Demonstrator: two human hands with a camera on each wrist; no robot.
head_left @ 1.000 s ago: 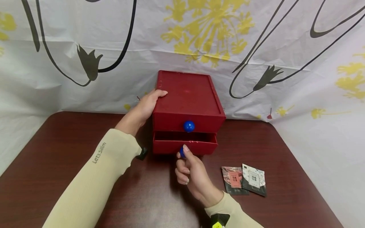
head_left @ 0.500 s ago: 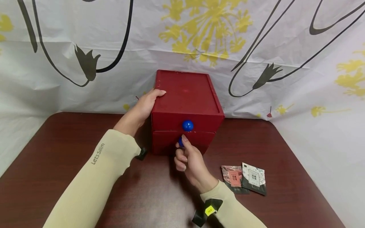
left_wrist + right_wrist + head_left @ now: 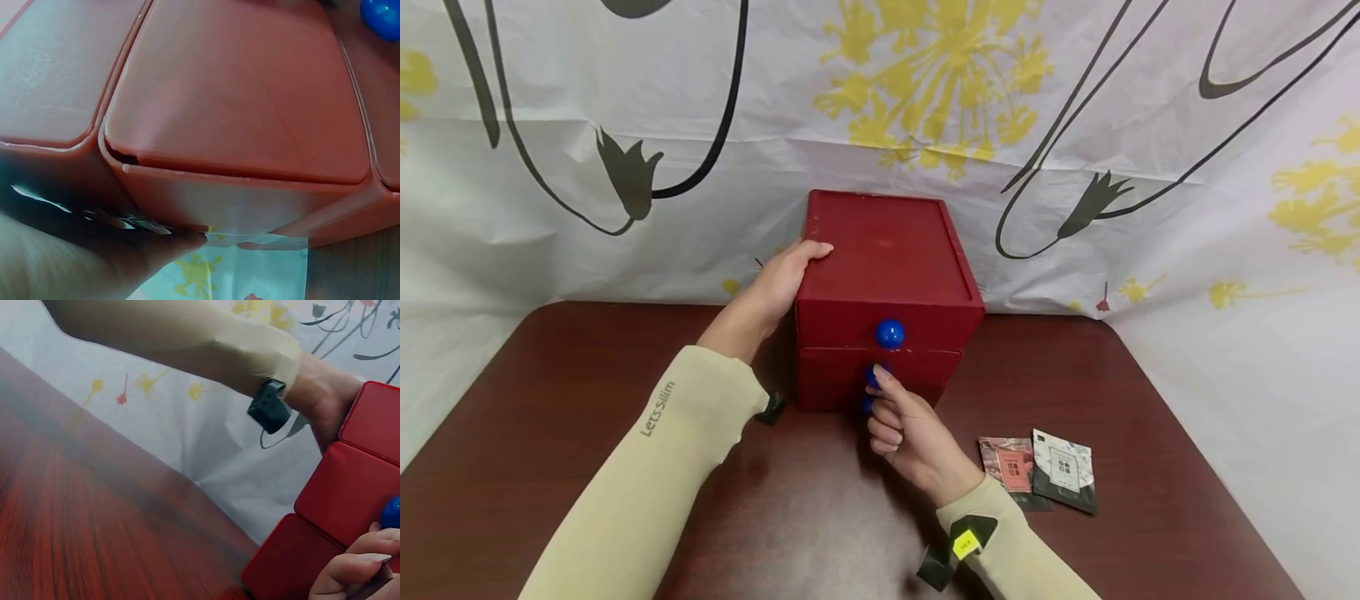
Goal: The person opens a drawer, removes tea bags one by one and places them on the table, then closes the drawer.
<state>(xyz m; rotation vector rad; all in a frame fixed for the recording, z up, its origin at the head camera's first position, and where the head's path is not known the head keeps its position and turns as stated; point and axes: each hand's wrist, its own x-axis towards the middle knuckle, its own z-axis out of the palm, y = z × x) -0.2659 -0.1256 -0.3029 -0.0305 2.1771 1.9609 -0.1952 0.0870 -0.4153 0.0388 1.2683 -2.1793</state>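
Observation:
A red drawer box (image 3: 887, 250) stands at the back of the table, its drawers pushed in. In the head view my left hand (image 3: 778, 279) lies against the box's left side, thumb over the top edge; its other fingers are mostly hidden. With thumb and index finger my right hand (image 3: 921, 437) pinches the blue knob (image 3: 874, 376) of the middle drawer, the other fingers curled below. The top drawer's knob (image 3: 890, 334) is just above. Part of the lowest knob (image 3: 867, 405) shows beside the fingers. The right wrist view shows stacked drawer fronts (image 3: 347, 494).
Two flat sachets, one with a red label (image 3: 1015, 468) and one with a white label (image 3: 1064, 469), overlap on the dark wood table (image 3: 805, 517) to the right. A white cloth (image 3: 700, 233) with printed flowers hangs right behind the table's back edge.
The middle drawer, partly out a second ago, has slid back into the box with my right hand on its knob. My left hand has stayed on the box's side.

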